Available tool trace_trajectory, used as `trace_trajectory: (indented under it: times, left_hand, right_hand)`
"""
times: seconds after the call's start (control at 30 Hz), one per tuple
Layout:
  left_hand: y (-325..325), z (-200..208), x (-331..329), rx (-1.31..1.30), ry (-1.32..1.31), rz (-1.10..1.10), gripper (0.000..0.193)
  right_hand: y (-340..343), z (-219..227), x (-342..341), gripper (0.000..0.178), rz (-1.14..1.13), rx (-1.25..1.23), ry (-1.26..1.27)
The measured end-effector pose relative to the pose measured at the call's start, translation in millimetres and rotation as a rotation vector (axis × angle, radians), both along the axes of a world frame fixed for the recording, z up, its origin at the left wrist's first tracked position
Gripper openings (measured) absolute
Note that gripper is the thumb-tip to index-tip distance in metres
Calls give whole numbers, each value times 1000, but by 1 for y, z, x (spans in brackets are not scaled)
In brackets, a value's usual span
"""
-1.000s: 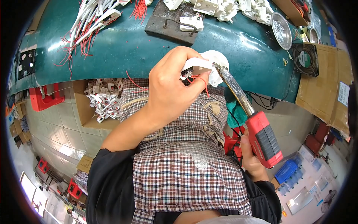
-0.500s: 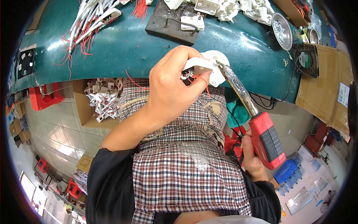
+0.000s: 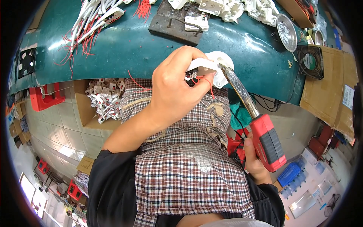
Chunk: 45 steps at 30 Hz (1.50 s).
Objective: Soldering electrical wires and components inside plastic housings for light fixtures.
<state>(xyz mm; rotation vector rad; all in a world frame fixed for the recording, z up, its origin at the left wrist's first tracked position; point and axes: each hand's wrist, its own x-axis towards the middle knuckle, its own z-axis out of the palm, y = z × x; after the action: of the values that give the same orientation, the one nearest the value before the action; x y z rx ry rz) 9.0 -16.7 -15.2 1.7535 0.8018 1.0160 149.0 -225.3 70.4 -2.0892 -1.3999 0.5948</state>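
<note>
My left hand [image 3: 176, 85] is closed around a white plastic housing [image 3: 203, 63], held just over the near edge of the table. Thin red wires [image 3: 206, 78] and small metal parts show at its open side, by my thumb. A round white piece [image 3: 227, 58] sits right beyond the housing; I cannot tell whether the two are joined. My right hand [image 3: 256, 163] grips a red and black soldering iron [image 3: 267, 143]. The iron's long metal barrel slants up to the left, its tip at the round white piece, close to my left fingertips. Exactly what the tip touches is too small to tell.
On the green table [image 3: 113, 45] lie white cables [image 3: 89, 24] with red wire ends, a dark metal block [image 3: 170, 28] bearing a white part, and white housings [image 3: 230, 9]. A metal bowl [image 3: 286, 32] and a fan [image 3: 311, 62] stand right. Below left is a carton [image 3: 89, 122] of small parts.
The soldering iron and my right hand have shifted slightly to the left, the tip staying at the round white piece. My left hand has barely moved and keeps its hold.
</note>
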Motion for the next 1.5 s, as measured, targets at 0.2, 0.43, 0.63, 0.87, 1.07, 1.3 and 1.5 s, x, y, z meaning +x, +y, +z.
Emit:
trace_trajectory:
  times: [0.2, 0.43, 0.63, 0.87, 1.07, 1.3, 1.5]
  left_hand:
    - [2, 0, 0, -9, -2, -6, 22]
    - [1, -2, 0, 2, 8, -3, 23]
    - [2, 1, 0, 15, 32, 7, 24]
    - [3, 7, -2, 66, 121, 1, 24]
    - [2, 10, -2, 104, 119, -6, 27]
    - [2, 11, -1, 119, 118, -4, 27]
    - [12, 17, -6, 86, 70, -173, 34]
  right_hand:
    - [-31, 0, 1, 21, -184, -68, 102]
    - [-14, -6, 0, 16, -190, 130, 388]
    - [29, -18, -13, 29, -280, 246, 485]
    - [84, -36, -26, 70, 85, 355, 366]
    - [97, -32, -33, 73, 125, 464, 344]
    - [104, -23, -31, 60, 139, 460, 276]
    - [102, -37, -27, 46, -176, 484, 479]
